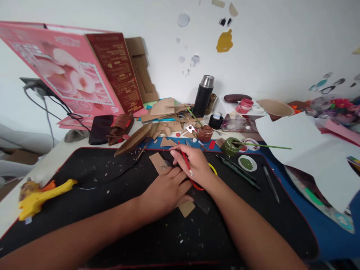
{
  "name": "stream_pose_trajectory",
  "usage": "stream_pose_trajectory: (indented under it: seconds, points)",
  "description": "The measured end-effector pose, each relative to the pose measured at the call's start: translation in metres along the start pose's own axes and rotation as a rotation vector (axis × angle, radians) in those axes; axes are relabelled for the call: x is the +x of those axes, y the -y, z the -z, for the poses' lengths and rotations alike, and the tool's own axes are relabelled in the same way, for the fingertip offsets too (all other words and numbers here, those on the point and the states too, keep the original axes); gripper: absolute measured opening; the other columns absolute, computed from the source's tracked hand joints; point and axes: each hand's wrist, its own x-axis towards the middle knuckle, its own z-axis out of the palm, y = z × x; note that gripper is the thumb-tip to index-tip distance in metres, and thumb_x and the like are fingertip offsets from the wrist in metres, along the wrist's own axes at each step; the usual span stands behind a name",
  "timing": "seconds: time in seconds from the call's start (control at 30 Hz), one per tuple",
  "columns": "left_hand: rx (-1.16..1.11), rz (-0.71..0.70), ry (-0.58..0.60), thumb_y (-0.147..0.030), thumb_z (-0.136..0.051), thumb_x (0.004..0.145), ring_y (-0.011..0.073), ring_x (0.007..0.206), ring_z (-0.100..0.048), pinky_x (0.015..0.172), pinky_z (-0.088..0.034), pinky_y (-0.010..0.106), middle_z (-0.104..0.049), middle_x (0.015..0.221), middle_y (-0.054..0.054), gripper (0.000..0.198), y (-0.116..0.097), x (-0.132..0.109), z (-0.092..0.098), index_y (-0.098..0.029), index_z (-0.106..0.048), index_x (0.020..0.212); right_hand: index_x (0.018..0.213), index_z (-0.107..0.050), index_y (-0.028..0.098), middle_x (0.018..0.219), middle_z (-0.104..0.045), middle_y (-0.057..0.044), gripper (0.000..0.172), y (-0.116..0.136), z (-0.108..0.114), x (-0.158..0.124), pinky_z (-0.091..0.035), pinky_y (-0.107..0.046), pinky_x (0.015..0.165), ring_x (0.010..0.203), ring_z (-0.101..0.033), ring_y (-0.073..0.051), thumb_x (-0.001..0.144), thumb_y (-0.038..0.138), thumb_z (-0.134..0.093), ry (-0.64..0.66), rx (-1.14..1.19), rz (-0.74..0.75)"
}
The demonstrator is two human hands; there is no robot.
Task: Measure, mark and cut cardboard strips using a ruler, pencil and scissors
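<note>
My right hand (pixel 194 161) is closed around a red pencil (pixel 186 162), its tip end at the upper part of a brown cardboard strip (pixel 157 162). My left hand (pixel 165 187) lies flat over the middle of that strip, fingers stretched out and hiding much of it. The strip's lower end (pixel 186 208) shows below my palm. A clear plastic piece (pixel 201 202), perhaps a ruler, lies partly under my hands. Scissors with a yellow and red handle (pixel 213 168) are mostly hidden behind my right wrist.
On the black mat (pixel 112 210) lie a yellow glue gun (pixel 47 197), a green cutter (pixel 239 171) and a grey pen (pixel 271 183). Behind stand paint jars, green (pixel 231 147) and brown (pixel 205 133), cardboard scraps (pixel 163 108), a black flask (pixel 203 96) and a phone (pixel 100 129).
</note>
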Motion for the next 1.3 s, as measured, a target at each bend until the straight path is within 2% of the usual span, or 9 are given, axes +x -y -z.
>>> stream_pose_trajectory:
  seconds: [0.23,0.33,0.43,0.6,0.73,0.83,1.0,1.17,1.3]
  points:
    - [0.097,-0.027,0.066,-0.045,-0.066,0.106,0.0293,0.105,-0.066,0.096,-0.054,0.045,-0.072,0.11,0.009,0.03,0.0,0.004,0.006,-0.018,-0.071,0.116,0.107,-0.075,0.02,0.076,-0.079,0.001,0.022,-0.01,0.003,0.005,-0.052,-0.026,0.074,0.07,-0.074,-0.016,0.111,0.036,-0.06,-0.008,-0.012,-0.041]
    - [0.144,-0.182,0.088,-0.027,-0.059,0.109,0.0269,0.102,-0.067,0.095,-0.054,0.042,-0.073,0.108,0.009,0.017,0.007,0.002,0.012,-0.016,-0.07,0.116,0.107,-0.075,0.019,0.076,-0.079,0.0,0.023,-0.01,0.002,0.005,-0.052,-0.026,0.073,0.072,-0.075,-0.016,0.112,0.036,-0.059,0.02,-0.032,-0.025]
    - [0.209,-0.363,0.091,-0.017,-0.054,0.109,0.0251,0.099,-0.069,0.093,-0.055,0.039,-0.076,0.112,0.012,0.02,0.014,0.004,0.017,-0.013,-0.071,0.12,0.112,-0.075,0.02,0.077,-0.079,0.0,0.024,-0.008,0.001,0.003,-0.051,-0.027,0.071,0.072,-0.075,-0.017,0.112,0.037,-0.058,0.045,-0.046,-0.031]
    - [0.225,-0.41,0.047,-0.012,-0.052,0.107,0.0249,0.103,-0.074,0.095,-0.059,0.038,-0.079,0.115,0.014,0.027,0.022,0.0,0.03,-0.012,-0.072,0.126,0.113,-0.077,0.02,0.084,-0.081,-0.002,0.023,-0.009,0.0,0.003,-0.052,-0.029,0.077,0.076,-0.075,-0.019,0.111,0.035,-0.059,0.045,-0.119,0.01]
    - [0.182,-0.352,0.0,-0.011,-0.05,0.108,0.0273,0.132,-0.07,0.114,-0.055,0.043,-0.078,0.136,0.016,0.043,0.032,-0.02,0.045,-0.014,-0.064,0.149,0.109,-0.078,0.021,0.094,-0.084,-0.005,0.026,-0.008,0.0,0.003,-0.052,-0.029,0.078,0.085,-0.078,-0.021,0.112,0.037,-0.059,0.057,-0.164,0.005]
    - [0.107,-0.3,-0.045,-0.011,-0.05,0.108,0.0266,0.142,-0.065,0.119,-0.054,0.043,-0.075,0.143,0.015,0.051,0.043,-0.038,0.047,-0.016,-0.056,0.159,0.111,-0.079,0.022,0.105,-0.086,-0.008,0.022,-0.006,-0.002,0.002,-0.053,-0.031,0.083,0.096,-0.08,-0.024,0.111,0.036,-0.061,0.069,-0.204,0.02]
    - [-0.012,-0.203,0.001,-0.008,-0.047,0.107,0.0267,0.143,-0.065,0.117,-0.057,0.045,-0.073,0.147,0.013,0.055,0.054,-0.054,0.037,-0.019,-0.055,0.16,0.114,-0.079,0.023,0.107,-0.086,-0.007,0.02,-0.003,-0.004,0.0,-0.054,-0.031,0.084,0.097,-0.081,-0.024,0.11,0.033,-0.063,0.095,-0.192,0.026]
    - [-0.131,-0.063,-0.016,-0.009,-0.051,0.105,0.0243,0.146,-0.062,0.122,-0.053,0.043,-0.07,0.153,0.01,0.056,0.056,-0.061,0.04,-0.024,-0.058,0.159,0.115,-0.079,0.023,0.096,-0.086,-0.004,0.02,-0.002,-0.004,-0.001,-0.054,-0.03,0.078,0.086,-0.08,-0.021,0.111,0.034,-0.062,0.108,-0.172,0.009]
    - [-0.15,0.008,0.005,-0.017,-0.054,0.108,0.0258,0.148,-0.06,0.124,-0.05,0.048,-0.068,0.155,0.011,0.048,0.065,-0.06,0.043,-0.026,-0.062,0.155,0.115,-0.08,0.023,0.106,-0.086,-0.006,0.019,-0.003,-0.006,-0.001,-0.055,-0.032,0.083,0.096,-0.081,-0.024,0.11,0.033,-0.064,0.108,-0.226,0.018]
